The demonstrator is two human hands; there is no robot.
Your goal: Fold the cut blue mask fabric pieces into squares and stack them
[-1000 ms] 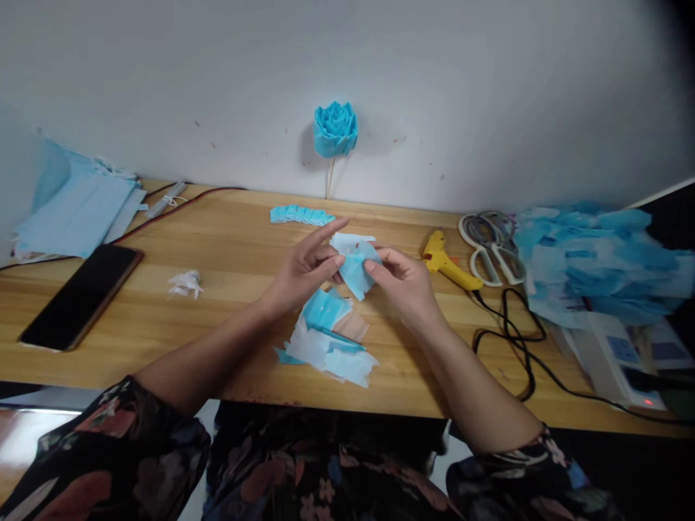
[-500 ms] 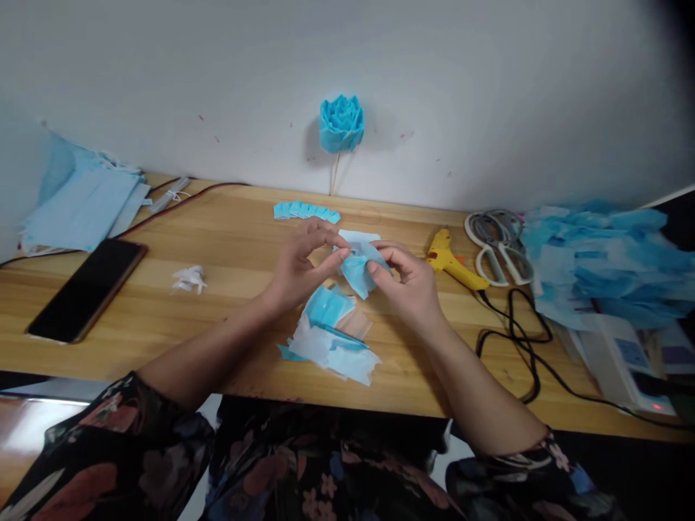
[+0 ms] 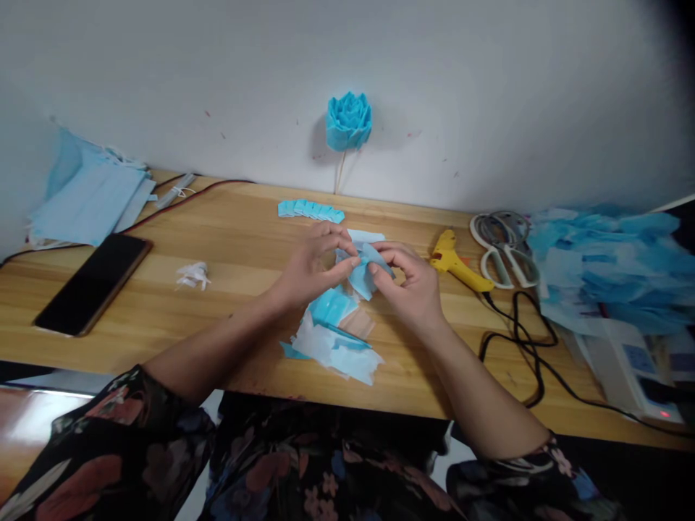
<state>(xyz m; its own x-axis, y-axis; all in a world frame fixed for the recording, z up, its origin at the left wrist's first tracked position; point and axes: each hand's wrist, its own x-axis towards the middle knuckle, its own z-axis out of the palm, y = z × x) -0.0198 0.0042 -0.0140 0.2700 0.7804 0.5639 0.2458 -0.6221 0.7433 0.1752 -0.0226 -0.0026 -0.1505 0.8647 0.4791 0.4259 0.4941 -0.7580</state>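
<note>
Between my two hands is a piece of light-blue mask fabric, partly folded and raised over the table. My left hand pinches its left side with thumb and forefinger. On the other side my right hand grips it, thumb in front and fingers behind. Beneath them lies a loose pile of blue and white fabric scraps. A pale blue sheet shows just behind the held piece. Farther back, a row of small folded blue pieces lies on the wooden table.
A blue fabric flower on a stick leans at the wall. To the right are a yellow glue gun, scissors, a fabric heap and black cable. Leftward lie a phone, face masks and white scraps.
The whole view has shifted slightly, so things sit a little farther right. Both hands keep hold of the fabric piece, whose upper right part now looks more folded over.
</note>
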